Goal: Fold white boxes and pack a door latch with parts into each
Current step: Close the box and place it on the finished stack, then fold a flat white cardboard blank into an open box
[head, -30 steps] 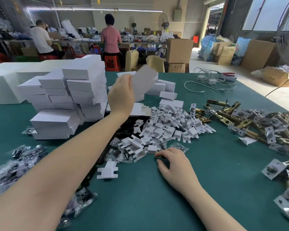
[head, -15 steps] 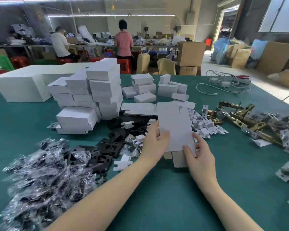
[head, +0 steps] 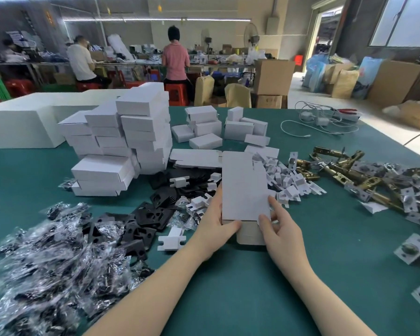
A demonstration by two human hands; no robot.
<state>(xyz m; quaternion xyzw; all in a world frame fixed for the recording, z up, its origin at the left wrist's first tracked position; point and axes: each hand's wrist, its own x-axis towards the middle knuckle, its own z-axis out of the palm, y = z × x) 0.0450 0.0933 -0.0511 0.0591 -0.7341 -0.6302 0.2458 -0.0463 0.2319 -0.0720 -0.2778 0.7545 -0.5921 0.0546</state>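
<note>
A flat unfolded white box blank stands almost upright over the green table in front of me. My left hand pinches its lower left edge, thumb on the front face. My right hand pinches the lower right corner, with its index finger along the right edge. A grey-brown flap of the blank hangs below between my hands. Brass door latches lie in a heap to the right. Small white card inserts are piled behind the blank. Flat blanks lie stacked just behind on the left.
Folded white boxes are stacked high at the left; looser ones sit further back. Bagged parts and black plates cover the near left. Metal plates lie at the right edge. A white cable lies far right. Two people work at the back benches.
My left hand brought the blank down from high over the table to in front of me. My right hand left the table and took its lower right corner. The flap now hangs lower.
</note>
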